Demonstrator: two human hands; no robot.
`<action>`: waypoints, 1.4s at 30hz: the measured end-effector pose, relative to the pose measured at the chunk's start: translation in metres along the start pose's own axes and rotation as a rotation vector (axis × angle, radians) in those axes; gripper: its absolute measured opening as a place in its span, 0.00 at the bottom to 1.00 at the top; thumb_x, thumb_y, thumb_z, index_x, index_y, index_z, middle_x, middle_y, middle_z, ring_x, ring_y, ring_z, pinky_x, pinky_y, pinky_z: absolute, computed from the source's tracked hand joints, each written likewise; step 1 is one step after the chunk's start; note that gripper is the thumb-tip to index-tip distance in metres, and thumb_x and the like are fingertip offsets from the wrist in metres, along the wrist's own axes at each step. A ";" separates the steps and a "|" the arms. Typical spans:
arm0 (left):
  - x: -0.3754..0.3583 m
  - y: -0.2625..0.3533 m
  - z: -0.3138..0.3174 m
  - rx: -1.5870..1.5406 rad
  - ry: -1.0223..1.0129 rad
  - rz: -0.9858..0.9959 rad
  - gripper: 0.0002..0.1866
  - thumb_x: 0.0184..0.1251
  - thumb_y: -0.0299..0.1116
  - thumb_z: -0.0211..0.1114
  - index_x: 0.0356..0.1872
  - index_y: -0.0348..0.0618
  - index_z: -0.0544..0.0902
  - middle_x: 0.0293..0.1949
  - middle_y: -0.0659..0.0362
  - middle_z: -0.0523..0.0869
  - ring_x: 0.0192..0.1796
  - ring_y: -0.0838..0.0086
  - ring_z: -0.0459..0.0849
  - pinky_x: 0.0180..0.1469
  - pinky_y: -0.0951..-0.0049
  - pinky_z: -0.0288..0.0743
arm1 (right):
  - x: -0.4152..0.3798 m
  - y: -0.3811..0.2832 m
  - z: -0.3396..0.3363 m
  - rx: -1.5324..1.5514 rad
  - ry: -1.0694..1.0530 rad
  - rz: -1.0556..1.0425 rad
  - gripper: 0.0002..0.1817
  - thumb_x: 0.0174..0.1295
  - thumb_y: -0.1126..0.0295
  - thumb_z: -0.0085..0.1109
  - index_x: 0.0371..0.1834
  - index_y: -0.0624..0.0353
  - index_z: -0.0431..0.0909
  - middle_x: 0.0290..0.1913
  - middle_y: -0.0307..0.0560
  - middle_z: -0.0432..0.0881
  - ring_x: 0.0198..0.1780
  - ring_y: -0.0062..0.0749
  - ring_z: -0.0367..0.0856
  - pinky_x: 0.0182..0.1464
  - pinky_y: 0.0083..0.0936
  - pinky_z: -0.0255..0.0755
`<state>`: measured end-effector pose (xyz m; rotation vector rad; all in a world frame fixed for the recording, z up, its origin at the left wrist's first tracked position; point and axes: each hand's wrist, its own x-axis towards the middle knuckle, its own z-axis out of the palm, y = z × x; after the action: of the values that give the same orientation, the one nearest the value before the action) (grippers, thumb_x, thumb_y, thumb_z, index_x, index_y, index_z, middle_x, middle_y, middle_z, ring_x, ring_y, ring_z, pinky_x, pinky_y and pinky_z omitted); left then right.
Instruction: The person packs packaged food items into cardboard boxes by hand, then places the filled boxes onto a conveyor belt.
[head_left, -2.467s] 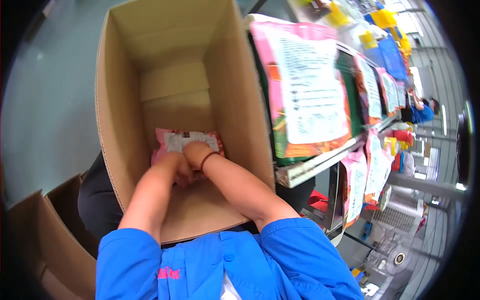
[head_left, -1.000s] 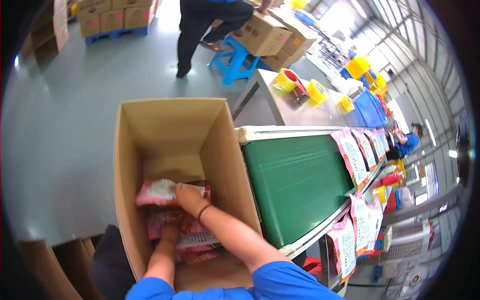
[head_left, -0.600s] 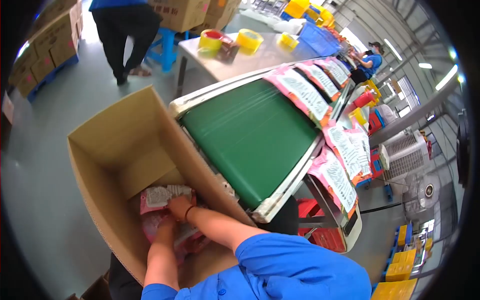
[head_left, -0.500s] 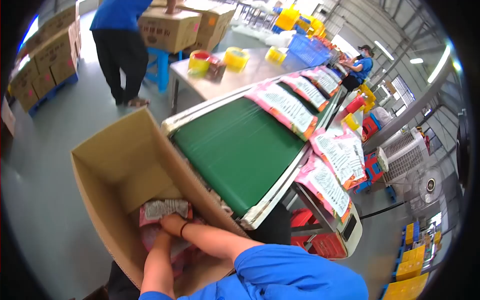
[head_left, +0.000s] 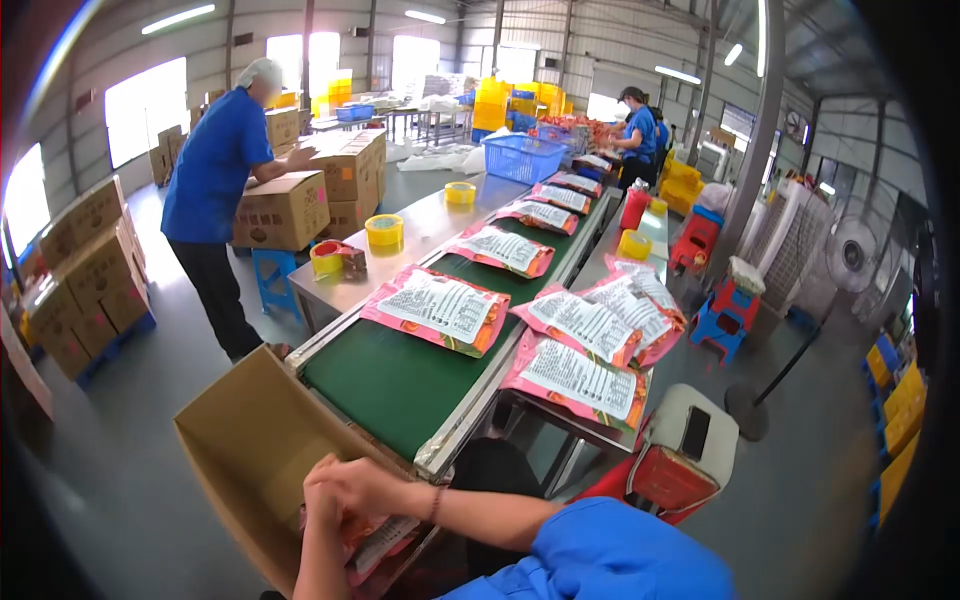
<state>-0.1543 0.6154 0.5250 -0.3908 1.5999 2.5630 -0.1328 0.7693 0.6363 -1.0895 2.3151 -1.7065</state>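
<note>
The left hand (head_left: 328, 490) and right hand (head_left: 372, 487) press together, fingers curled in, above the open carton (head_left: 262, 430); whether anything sits between them I cannot tell. Just below them, pink packets (head_left: 382, 545) lie inside the carton, partly hidden by the forearms. Ahead of the hands, touching or very near the carton, the green belt (head_left: 385, 385) carries a row of packets (head_left: 437, 308), printed panels up. Ahead and to the right, more packets (head_left: 580, 375) overlap on a steel worktop (head_left: 655, 228), with a padded red stool (head_left: 690, 450) nearer. Beyond the belt's left side, 3 yellow tape rolls (head_left: 384, 232) stand on another worktop (head_left: 345, 285). Farther off, a blue basket (head_left: 522, 158) sits beyond the rolls; to its left, a co-worker (head_left: 210, 180) leans over a closed carton (head_left: 285, 212).
</note>
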 end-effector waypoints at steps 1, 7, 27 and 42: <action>-0.007 0.013 0.016 -0.039 -0.008 0.035 0.19 0.72 0.32 0.57 0.60 0.33 0.73 0.50 0.49 0.82 0.49 0.61 0.85 0.48 0.68 0.82 | -0.012 0.006 -0.018 -0.013 0.100 -0.115 0.13 0.61 0.77 0.51 0.46 0.61 0.82 0.44 0.56 0.85 0.46 0.47 0.84 0.49 0.33 0.77; -0.041 0.053 0.078 -0.027 0.114 0.030 0.20 0.70 0.33 0.60 0.59 0.35 0.73 0.49 0.54 0.81 0.46 0.67 0.86 0.45 0.70 0.82 | -0.093 0.032 -0.099 0.044 0.534 0.150 0.09 0.69 0.73 0.52 0.45 0.60 0.82 0.37 0.48 0.87 0.39 0.26 0.87 0.40 0.22 0.78; 0.010 0.058 0.085 -0.050 0.212 -0.052 0.34 0.60 0.53 0.70 0.62 0.46 0.72 0.60 0.57 0.71 0.60 0.65 0.72 0.61 0.57 0.66 | -0.108 0.014 -0.176 -0.318 0.586 0.104 0.12 0.66 0.72 0.51 0.48 0.61 0.79 0.37 0.52 0.85 0.38 0.41 0.86 0.41 0.31 0.78; 0.003 0.043 0.043 -0.513 -0.020 0.033 0.26 0.72 0.42 0.59 0.65 0.38 0.70 0.60 0.52 0.79 0.60 0.62 0.79 0.63 0.60 0.74 | 0.072 0.111 -0.208 -1.283 0.235 0.496 0.40 0.58 0.64 0.56 0.76 0.52 0.53 0.75 0.70 0.49 0.75 0.74 0.44 0.73 0.64 0.36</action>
<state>-0.1735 0.6348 0.5793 -0.3732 0.9260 2.9688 -0.3337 0.9119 0.6449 -0.2042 3.4136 -0.0394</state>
